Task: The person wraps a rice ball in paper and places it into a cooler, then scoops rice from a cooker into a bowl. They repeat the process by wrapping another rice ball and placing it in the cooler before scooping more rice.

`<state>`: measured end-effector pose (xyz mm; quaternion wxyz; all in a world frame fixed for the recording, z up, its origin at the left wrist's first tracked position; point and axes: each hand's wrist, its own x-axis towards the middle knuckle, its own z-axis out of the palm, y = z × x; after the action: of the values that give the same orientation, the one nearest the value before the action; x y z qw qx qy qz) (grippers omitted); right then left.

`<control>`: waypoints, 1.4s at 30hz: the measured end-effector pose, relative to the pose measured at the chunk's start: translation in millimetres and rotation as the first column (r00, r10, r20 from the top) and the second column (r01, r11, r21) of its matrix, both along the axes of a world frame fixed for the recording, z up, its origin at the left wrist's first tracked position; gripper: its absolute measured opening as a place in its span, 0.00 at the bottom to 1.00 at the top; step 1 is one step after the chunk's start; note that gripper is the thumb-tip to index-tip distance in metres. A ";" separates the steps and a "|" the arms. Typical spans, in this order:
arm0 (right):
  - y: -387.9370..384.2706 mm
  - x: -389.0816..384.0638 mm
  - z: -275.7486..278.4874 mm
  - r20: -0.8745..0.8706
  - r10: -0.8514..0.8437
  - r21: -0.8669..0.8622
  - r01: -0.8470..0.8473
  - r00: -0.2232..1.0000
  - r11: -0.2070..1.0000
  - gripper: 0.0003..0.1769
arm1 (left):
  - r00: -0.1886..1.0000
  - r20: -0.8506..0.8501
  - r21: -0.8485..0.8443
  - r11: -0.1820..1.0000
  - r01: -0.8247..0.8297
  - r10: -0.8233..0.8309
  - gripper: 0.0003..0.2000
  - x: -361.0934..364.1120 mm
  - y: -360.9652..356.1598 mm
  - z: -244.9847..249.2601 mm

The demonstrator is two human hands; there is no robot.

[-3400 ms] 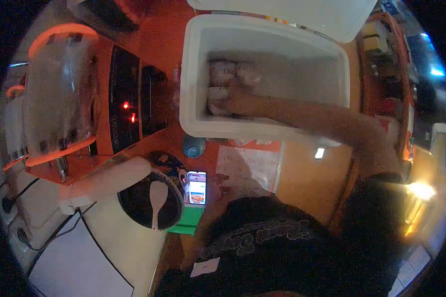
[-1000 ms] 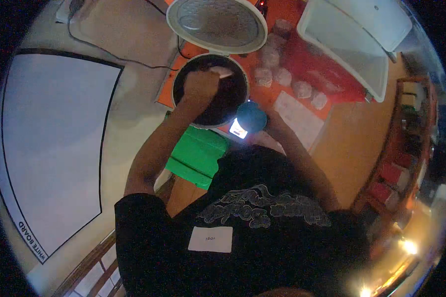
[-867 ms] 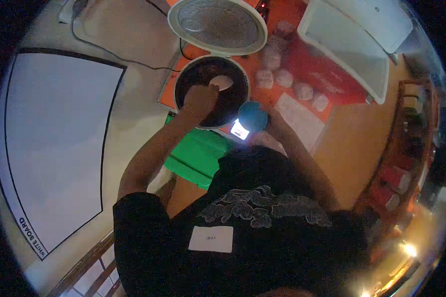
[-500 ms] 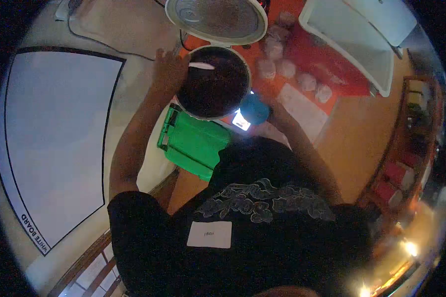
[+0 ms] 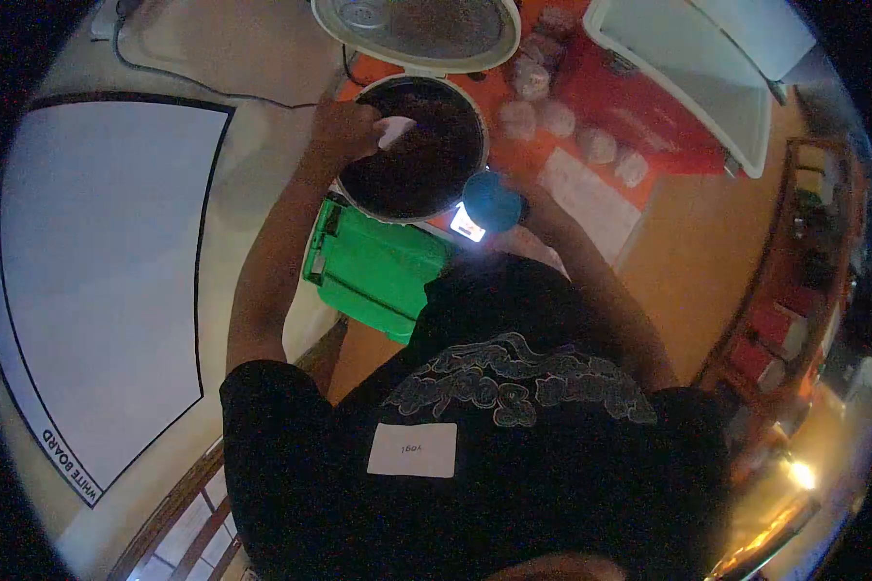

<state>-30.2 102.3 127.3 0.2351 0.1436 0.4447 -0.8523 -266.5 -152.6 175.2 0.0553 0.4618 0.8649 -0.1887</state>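
A round rice cooker (image 5: 484,145) stands with its lid (image 5: 426,39) raised and dark, grainy food (image 5: 426,169) inside. My left hand (image 5: 347,131) reaches over its left rim, fingers closed on a white rice paddle (image 5: 394,131); the paddle's blade lies over the food. By the lower right rim, my right hand (image 5: 533,201) holds a small blue bowl (image 5: 491,201). Its fingers are mostly hidden in dim light. Just below the bowl glows a bright white panel (image 5: 468,224).
Several round, pale lumps that look plastic-wrapped (image 5: 555,118) lie on the red-orange surface. Behind them stands a large white tub (image 5: 698,77). A green box (image 5: 378,271) sits near my body, a whiteboard (image 5: 107,271) lies left, and a cable (image 5: 213,94) runs toward the cooker.
My left hand has turned and shifted slightly right and inward, tilting the paddle more over the food. The right hand and bowl stay near the rim. The view has shifted slightly.
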 end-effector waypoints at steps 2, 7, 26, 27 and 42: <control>-0.9 -2.0 -10.4 -0.014 0.008 0.007 -0.008 1.000 1.000 0.35 | 1.000 0.020 -0.008 1.000 0.006 -0.005 0.11 0.0 1.2 3.5; -3.3 0.3 -1.1 -0.032 -0.049 -0.037 0.048 0.998 0.998 0.34 | 0.998 0.053 0.128 0.992 -0.024 0.017 0.14 12.9 -3.5 2.7; 7.0 -5.8 6.0 0.011 -0.170 -0.028 0.170 0.985 0.985 0.33 | 0.772 0.595 0.195 0.892 -0.409 0.224 0.20 35.0 -10.7 -27.9; 4.9 -10.2 20.1 -0.069 -0.275 0.059 0.279 0.959 0.958 0.32 | 0.771 0.596 0.198 0.890 -0.412 0.225 0.20 34.4 -12.8 -21.9; -93.3 -113.3 -6.2 -0.538 -0.159 0.265 0.344 0.828 0.901 0.30 | 0.892 -0.138 0.104 0.901 -0.420 0.431 0.12 107.0 22.4 103.7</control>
<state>-143.4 8.9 121.1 -0.0347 0.0141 0.6116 -0.7903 -159.5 -130.2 278.9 0.0103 0.2464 0.9528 -0.1770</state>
